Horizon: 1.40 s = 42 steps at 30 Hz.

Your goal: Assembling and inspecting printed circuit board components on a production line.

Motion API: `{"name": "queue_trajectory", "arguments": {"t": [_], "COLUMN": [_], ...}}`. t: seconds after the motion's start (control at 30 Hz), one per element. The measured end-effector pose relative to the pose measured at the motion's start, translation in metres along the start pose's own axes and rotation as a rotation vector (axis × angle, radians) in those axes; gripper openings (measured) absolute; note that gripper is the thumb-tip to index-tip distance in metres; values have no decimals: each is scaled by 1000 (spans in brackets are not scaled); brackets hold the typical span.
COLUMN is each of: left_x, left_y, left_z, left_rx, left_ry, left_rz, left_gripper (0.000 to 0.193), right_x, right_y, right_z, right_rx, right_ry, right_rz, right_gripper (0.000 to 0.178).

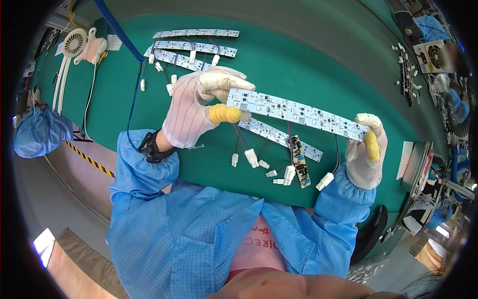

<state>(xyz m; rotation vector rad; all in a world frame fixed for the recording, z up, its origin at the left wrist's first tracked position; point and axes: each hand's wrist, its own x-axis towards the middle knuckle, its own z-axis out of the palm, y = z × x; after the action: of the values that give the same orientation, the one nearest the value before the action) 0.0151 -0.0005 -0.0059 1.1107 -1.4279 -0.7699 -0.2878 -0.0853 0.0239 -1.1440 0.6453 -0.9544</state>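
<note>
My left hand [191, 107], in a white striped glove with a yellow thumb cot, grips the left end of a white LED circuit board strip [294, 111]. The strip's right end sits in my gloved right hand [366, 157], whose thumb also wears a yellow cot. Tilted down to the right, the strip hangs above the green mat, with wires and white plug connectors [325, 181] dangling below. Partly hidden beneath it lies a second LED board [264, 130]. A short tan-and-black piece [300, 167] rests beside that board, among more white connectors [251, 158].
Three more LED boards [196, 33] with wired plugs lie at the back of the green mat [308, 55]. A blue coiled cord [119, 30] runs to the black strap [153, 146] on my left wrist. A small fan [75, 43] stands far left; a metal tray [419, 167] sits right.
</note>
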Motion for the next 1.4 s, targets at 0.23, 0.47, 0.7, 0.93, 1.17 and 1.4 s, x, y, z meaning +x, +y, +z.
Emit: {"name": "queue_trajectory", "arguments": {"t": [0.23, 0.47, 0.7, 0.93, 1.17, 1.4], "left_x": [-2, -6, -2, 4, -2, -1], "left_y": [-1, 1, -2, 2, 11, 2], "left_z": [1, 1, -2, -1, -1, -2], "left_rx": [-119, -367, -86, -64, -146, 2], "left_ry": [-33, -65, -47, -25, -2, 6], "left_rz": [-25, -42, -35, 53, -7, -101], "left_gripper": [34, 40, 38, 39, 44, 56], "right_x": [-1, -1, 0, -1, -6, -4], "right_y": [-3, 1, 2, -3, -8, -3], "right_z": [0, -4, -1, -2, -7, 0], "right_rx": [-17, 28, 4, -29, 5, -43], "right_ry": [41, -32, 27, -22, -53, 6], "right_rz": [41, -90, 24, -38, 95, 78], "right_gripper": [46, 50, 49, 58, 60, 38]}}
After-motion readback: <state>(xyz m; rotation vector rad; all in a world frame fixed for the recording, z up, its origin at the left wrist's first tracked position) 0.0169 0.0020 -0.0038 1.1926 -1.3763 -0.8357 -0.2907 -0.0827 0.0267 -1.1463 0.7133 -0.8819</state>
